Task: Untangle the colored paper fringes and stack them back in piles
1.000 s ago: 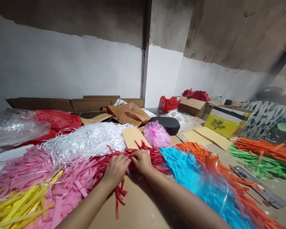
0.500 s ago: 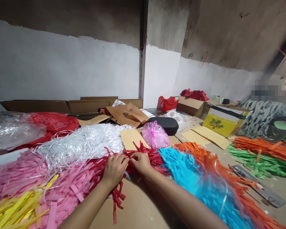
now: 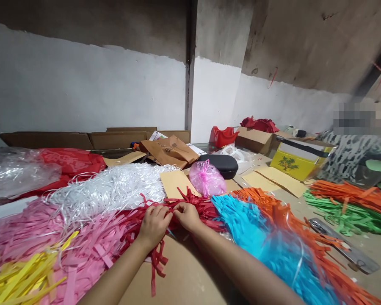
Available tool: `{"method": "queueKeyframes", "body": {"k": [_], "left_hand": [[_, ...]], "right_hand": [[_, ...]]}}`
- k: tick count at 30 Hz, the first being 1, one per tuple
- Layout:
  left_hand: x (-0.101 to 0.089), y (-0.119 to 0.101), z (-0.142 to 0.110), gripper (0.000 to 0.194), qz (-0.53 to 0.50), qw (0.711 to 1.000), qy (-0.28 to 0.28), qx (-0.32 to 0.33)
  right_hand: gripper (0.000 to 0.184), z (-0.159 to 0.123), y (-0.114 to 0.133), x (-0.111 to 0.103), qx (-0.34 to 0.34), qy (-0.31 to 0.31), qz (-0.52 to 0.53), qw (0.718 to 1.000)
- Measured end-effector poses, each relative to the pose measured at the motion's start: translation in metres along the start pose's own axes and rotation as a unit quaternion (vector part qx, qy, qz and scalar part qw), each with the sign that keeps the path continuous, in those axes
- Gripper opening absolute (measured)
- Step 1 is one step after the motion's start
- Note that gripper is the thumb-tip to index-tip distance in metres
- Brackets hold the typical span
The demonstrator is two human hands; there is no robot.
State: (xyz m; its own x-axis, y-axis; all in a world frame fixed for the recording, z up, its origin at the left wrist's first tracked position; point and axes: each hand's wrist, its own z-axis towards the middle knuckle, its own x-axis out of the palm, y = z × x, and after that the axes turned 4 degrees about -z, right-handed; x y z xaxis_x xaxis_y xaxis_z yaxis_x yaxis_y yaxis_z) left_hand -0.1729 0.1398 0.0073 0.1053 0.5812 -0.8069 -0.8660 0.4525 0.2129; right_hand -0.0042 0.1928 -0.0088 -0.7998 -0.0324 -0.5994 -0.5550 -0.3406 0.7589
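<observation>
My left hand (image 3: 155, 224) and my right hand (image 3: 187, 216) meet over a bundle of dark red strips (image 3: 206, 210) in the middle of the table. The fingers of both are closed on the red strips, fingertips nearly touching. Exactly which strips lie in each grip is hidden. Some red strip ends (image 3: 158, 262) hang down below my left hand. Pink strips (image 3: 92, 241) lie left of it, with yellow strips (image 3: 25, 275) in front of them. Blue strips (image 3: 257, 228) spread beside my right forearm.
White shiny strings (image 3: 114, 188) lie behind my left hand; a pink plastic bag (image 3: 207, 180) and black case (image 3: 224, 165) stand behind my right. Orange strips (image 3: 305, 228), a metal tool (image 3: 346, 248) and a yellow box (image 3: 287, 161) are at right. A person (image 3: 352, 152) sits beyond.
Both hands stay over the red strips with almost the same finger positions. The view has shifted very slightly.
</observation>
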Motion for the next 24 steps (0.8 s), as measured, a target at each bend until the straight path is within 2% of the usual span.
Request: {"method": "queueKeyframes", "body": {"k": [4,8,11,13,16,20,24], "left_hand": [[0.005,0.004,-0.002,0.018,-0.007,1.000,0.015,0.020],[0.003,0.007,-0.016,0.026,-0.026,0.997,0.054,0.056],[0.000,0.006,-0.022,0.029,-0.034,0.995,0.085,0.044],[-0.002,0.003,-0.023,0.032,-0.036,0.994,0.101,0.021],[-0.007,-0.002,-0.022,0.031,-0.039,0.991,0.124,-0.012],[-0.010,-0.008,-0.024,0.029,-0.036,0.987,0.147,-0.047],[-0.010,-0.012,-0.031,0.037,-0.034,0.984,0.162,-0.069]], "right_hand": [[0.023,0.006,-0.006,0.004,0.008,-0.006,0.003,1.000],[0.011,0.003,-0.007,0.005,-0.004,-0.012,-0.006,1.000],[0.039,-0.017,0.001,0.006,-0.032,-0.034,-0.044,0.998],[0.045,-0.033,0.008,0.006,-0.033,-0.059,-0.090,0.994],[0.026,-0.045,0.016,0.005,-0.021,-0.072,-0.153,0.985],[0.006,-0.030,0.021,-0.005,-0.031,-0.052,-0.189,0.980],[0.013,0.006,0.025,-0.028,0.028,-0.080,-0.210,0.974]]}}
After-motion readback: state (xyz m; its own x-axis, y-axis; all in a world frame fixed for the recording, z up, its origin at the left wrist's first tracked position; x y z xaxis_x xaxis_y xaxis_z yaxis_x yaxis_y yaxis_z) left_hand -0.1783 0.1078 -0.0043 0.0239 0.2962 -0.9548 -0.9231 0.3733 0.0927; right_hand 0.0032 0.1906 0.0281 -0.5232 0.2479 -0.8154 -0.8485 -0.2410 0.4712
